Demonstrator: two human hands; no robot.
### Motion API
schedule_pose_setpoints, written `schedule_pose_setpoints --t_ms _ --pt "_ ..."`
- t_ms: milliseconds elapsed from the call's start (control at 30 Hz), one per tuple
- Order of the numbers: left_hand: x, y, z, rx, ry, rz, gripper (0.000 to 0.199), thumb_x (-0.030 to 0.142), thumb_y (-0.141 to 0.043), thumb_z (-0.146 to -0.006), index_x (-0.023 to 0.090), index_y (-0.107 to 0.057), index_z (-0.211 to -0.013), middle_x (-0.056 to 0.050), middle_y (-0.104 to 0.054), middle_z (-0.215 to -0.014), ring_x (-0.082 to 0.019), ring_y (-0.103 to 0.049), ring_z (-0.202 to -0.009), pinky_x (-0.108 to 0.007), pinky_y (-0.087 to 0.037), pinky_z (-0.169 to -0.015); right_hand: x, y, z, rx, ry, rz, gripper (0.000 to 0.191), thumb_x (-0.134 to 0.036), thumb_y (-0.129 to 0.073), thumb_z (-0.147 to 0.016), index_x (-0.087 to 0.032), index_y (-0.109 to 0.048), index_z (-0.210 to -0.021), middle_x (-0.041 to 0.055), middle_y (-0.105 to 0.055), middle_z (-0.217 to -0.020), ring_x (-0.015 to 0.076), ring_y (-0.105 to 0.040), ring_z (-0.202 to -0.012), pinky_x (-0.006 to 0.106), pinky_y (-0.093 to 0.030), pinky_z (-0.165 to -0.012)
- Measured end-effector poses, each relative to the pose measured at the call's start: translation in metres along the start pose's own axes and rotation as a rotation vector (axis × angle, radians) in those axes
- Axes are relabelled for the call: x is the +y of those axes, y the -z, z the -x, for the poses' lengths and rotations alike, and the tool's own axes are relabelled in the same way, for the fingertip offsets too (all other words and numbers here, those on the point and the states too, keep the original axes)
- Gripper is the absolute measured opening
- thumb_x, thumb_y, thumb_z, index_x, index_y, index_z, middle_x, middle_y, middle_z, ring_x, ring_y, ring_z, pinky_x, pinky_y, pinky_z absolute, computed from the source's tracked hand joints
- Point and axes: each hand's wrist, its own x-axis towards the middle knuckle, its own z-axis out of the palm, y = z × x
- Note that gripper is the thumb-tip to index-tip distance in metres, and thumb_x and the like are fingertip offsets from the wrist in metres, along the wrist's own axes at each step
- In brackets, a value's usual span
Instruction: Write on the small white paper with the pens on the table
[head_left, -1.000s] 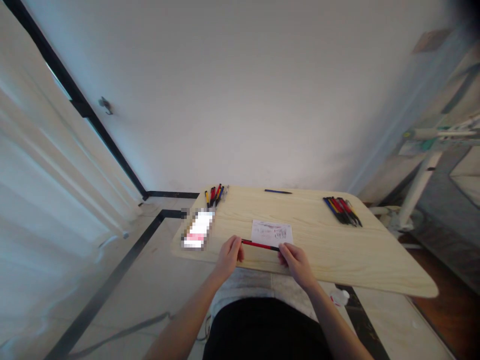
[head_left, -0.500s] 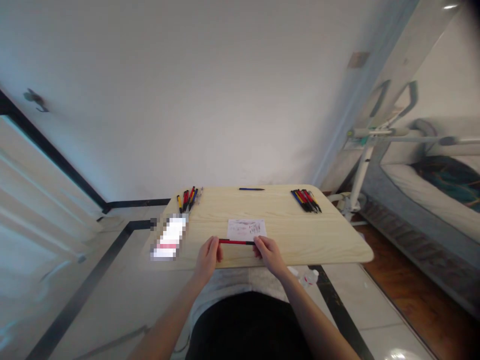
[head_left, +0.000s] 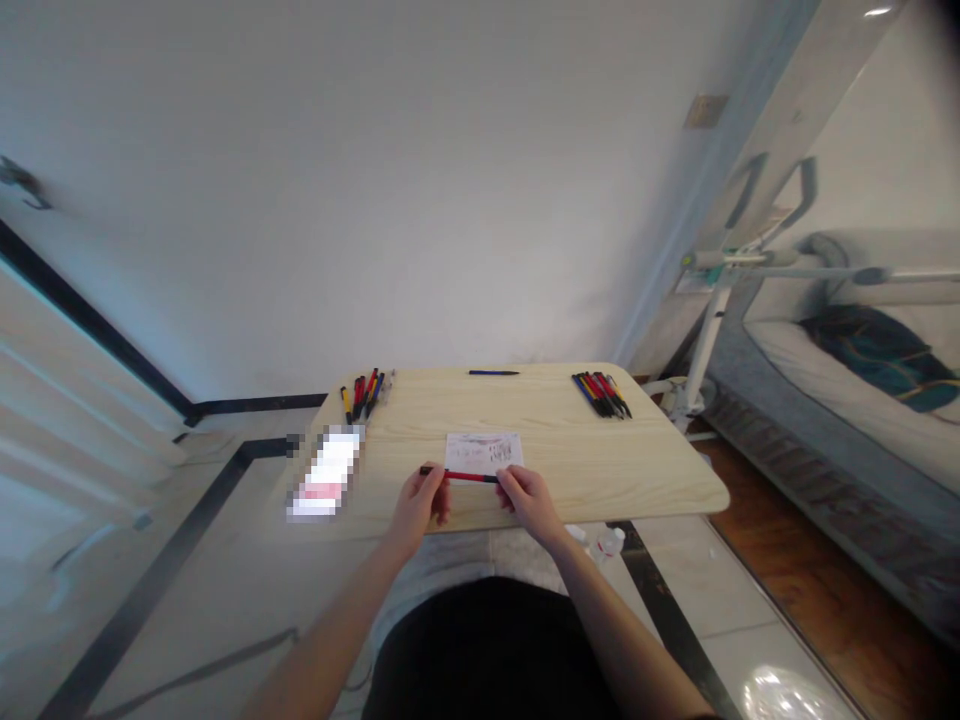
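Observation:
A red pen with black ends (head_left: 471,477) is held level between my two hands, above the front part of the wooden table (head_left: 600,480). My left hand (head_left: 421,503) pinches its left end, and a black tip pokes out past the thumb. At the other end, the fingers of my right hand (head_left: 527,498) are closed on the pen. Just behind the pen lies a white card with markings (head_left: 484,452), its lower edge partly covered by pen and fingers.
Several pens (head_left: 363,394) lie at the table's back left, several more (head_left: 602,395) at the back right. One dark blue pen (head_left: 493,373) is at the back edge. A pixelated bright object (head_left: 328,475) lies front left. A clear bottle (head_left: 607,543) shows below the table.
The pen's black left end now sticks out further past my left thumb. Both hands still hold the pen. The whole view has shifted slightly, with the table a little further left.

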Motion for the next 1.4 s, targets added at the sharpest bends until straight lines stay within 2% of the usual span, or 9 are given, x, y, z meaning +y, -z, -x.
schedule_pose_setpoints --t_ms 167,267,367,467,867,1100,1400 --pt "-0.007 -0.02 -0.01 0.022 -0.031 -0.04 0.042 0.051 -0.046 -0.075 0.015 -0.044 -0.054 0.002 -0.046 -0.041 -0.008 -0.042 -0.035 -0.019 -0.03 -0.034 0.001 -0.001 -0.001 0.003 0.034 0.035 0.028 -0.038 -0.048 -0.08 -0.015 -0.055 -0.067 -0.0028 -0.048 -0.049 0.0086 -0.043 -0.044 0.019 -0.034 -0.044" --pt "-0.01 -0.03 -0.015 0.103 -0.035 -0.056 0.042 0.053 -0.047 -0.074 0.016 -0.042 -0.054 0.003 -0.045 -0.04 -0.008 -0.041 -0.034 -0.019 -0.03 -0.035 -0.002 -0.001 0.001 -0.008 0.036 0.023 0.022 -0.036 -0.05 -0.079 -0.015 -0.056 -0.073 -0.0033 -0.049 -0.051 0.0085 -0.044 -0.045 0.019 -0.035 -0.044" --pt "-0.012 -0.03 -0.016 0.172 -0.033 -0.024 0.044 0.054 -0.046 -0.073 0.016 -0.041 -0.052 0.003 -0.044 -0.039 -0.008 -0.041 -0.033 -0.02 -0.03 -0.035 -0.005 -0.001 0.003 -0.026 0.035 0.002 0.02 -0.035 -0.052 -0.077 -0.016 -0.056 -0.081 -0.0033 -0.05 -0.054 0.0089 -0.046 -0.047 0.019 -0.036 -0.045" --pt "-0.013 -0.026 -0.016 0.17 -0.026 0.021 0.044 0.055 -0.045 -0.074 0.016 -0.041 -0.053 0.003 -0.045 -0.04 -0.009 -0.042 -0.034 -0.02 -0.031 -0.036 -0.006 -0.001 0.003 -0.018 0.041 0.003 0.021 -0.036 -0.05 -0.079 -0.016 -0.055 -0.086 -0.0034 -0.049 -0.054 0.0093 -0.047 -0.048 0.019 -0.037 -0.045" --pt "-0.016 -0.024 -0.012 0.14 -0.07 -0.096 0.045 0.054 -0.045 -0.074 0.015 -0.045 -0.052 0.001 -0.047 -0.04 -0.01 -0.044 -0.035 -0.021 -0.032 -0.037 -0.004 -0.003 0.004 -0.006 0.084 0.1 0.026 -0.038 -0.04 -0.085 -0.018 -0.049 -0.071 -0.0037 -0.049 -0.052 0.0095 -0.045 -0.048 0.02 -0.035 -0.049" --pt "-0.017 -0.022 -0.011 0.104 -0.082 -0.105 0.044 0.053 -0.046 -0.075 0.014 -0.049 -0.053 0.0 -0.049 -0.042 -0.01 -0.046 -0.038 -0.021 -0.034 -0.04 -0.006 -0.001 0.004 -0.028 0.105 0.206 0.039 -0.039 -0.033 -0.088 -0.018 -0.044 -0.057 -0.0031 -0.046 -0.05 0.0095 -0.044 -0.049 0.021 -0.034 -0.052" --pt "-0.015 -0.023 -0.006 0.056 -0.139 -0.148 0.039 0.047 -0.046 -0.077 0.015 -0.047 -0.056 0.0 -0.05 -0.045 -0.01 -0.047 -0.042 -0.021 -0.035 -0.042 -0.004 0.002 0.0 -0.022 0.094 0.248 0.039 -0.041 -0.033 -0.087 -0.02 -0.04 -0.054 -0.0039 -0.042 -0.045 0.0105 -0.043 -0.048 0.022 -0.034 -0.052"
